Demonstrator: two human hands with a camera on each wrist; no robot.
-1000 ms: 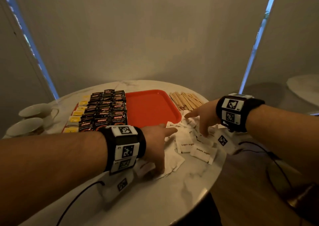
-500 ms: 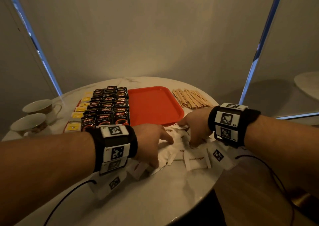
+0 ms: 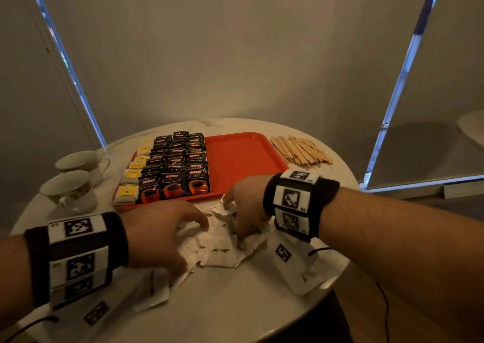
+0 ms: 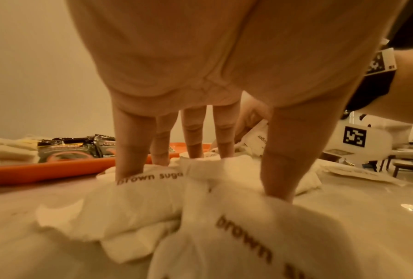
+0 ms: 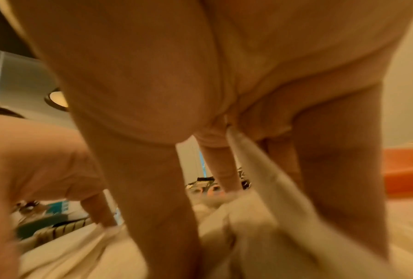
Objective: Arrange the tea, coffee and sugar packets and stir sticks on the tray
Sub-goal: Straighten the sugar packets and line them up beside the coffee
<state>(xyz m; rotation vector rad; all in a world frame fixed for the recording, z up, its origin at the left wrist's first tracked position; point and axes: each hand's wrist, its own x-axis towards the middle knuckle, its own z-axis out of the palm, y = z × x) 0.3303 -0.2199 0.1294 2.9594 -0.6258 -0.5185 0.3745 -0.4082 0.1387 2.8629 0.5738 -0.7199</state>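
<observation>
From the head view, my hands have drawn together: a second ago they were spread over scattered sugar packets (image 3: 220, 253), and now my left hand (image 3: 159, 234) and right hand (image 3: 247, 211) press in from either side, so the packets are bunched into one heap between my grips. That heap sits on the tabletop (image 3: 235, 311) just short of the tray (image 3: 243, 156), whose half beyond my right grip is bare; coffee packets (image 3: 178, 172) and tea packets (image 3: 131, 180) fill the half beyond my left grip. The stir sticks (image 3: 301, 150) lie off the tray, past my right wrist. I judge the sugar is gathered and ready to be lifted over.

From the left wrist, my fingers (image 4: 131, 143) come down straight onto the packets marked "brown sugar", pressing rather than closing; that grip is released.

From the right wrist, blurred, one packet (image 5: 253, 166) stands between my fingers, apparently pinched there, with others beneath.
</observation>
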